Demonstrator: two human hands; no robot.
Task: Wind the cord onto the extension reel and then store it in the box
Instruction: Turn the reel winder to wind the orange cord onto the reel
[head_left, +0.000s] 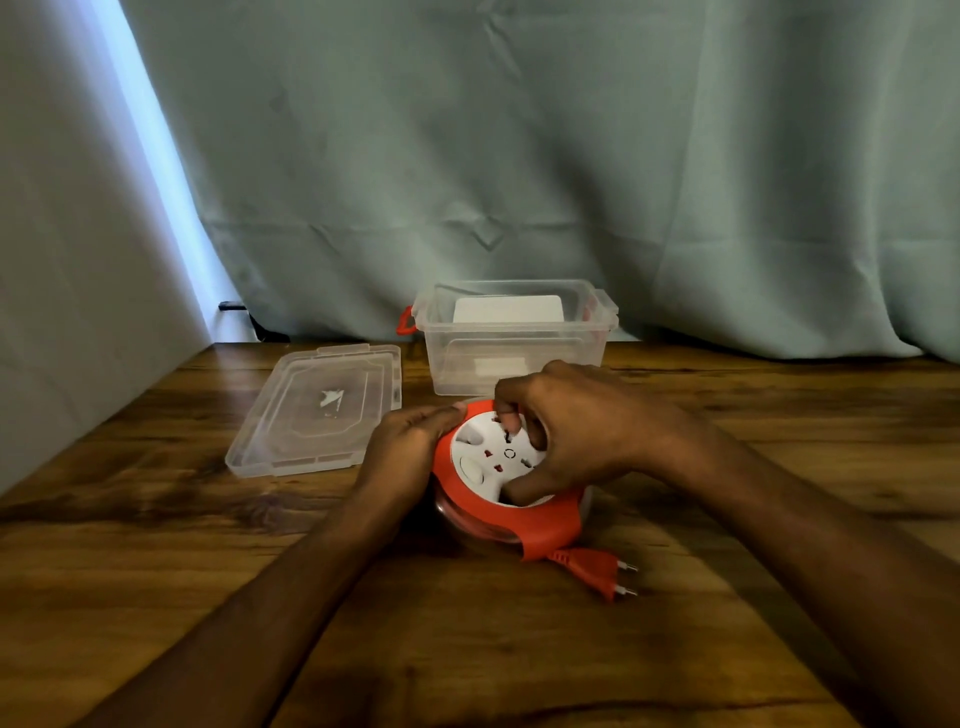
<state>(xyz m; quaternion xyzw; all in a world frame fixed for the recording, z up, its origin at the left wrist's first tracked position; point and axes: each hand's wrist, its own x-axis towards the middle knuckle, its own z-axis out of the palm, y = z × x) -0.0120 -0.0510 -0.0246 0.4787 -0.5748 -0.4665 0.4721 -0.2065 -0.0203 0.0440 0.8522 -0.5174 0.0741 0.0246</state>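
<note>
**Both hands on the reel, box standing open behind**

The extension reel (506, 483) sits on the wooden tabletop (156, 545), near its middle, with bare wood all round. The left hand (402, 441) cups the reel's orange rim, its fingers (441, 414) curled against the side. The right hand (582, 431) lies over the white socket face, its fingers (511, 415) bent down into the recesses and gripping there.

The reel is round, with an orange band around a white top showing socket holes and a small ring mark; I can read no writing on it. Just below the right-hand fingers the orange plug (602, 569) lies on the wood with two pins showing, on a short bit of cord (558, 556).

Just beyond the fingers stands the clear box (514, 364), open-topped, with red latches. Its lid (317, 410) lies flat beyond the left-hand fingers. A pale curtain (519, 156) hangs along the tabletop's far edge.
</note>
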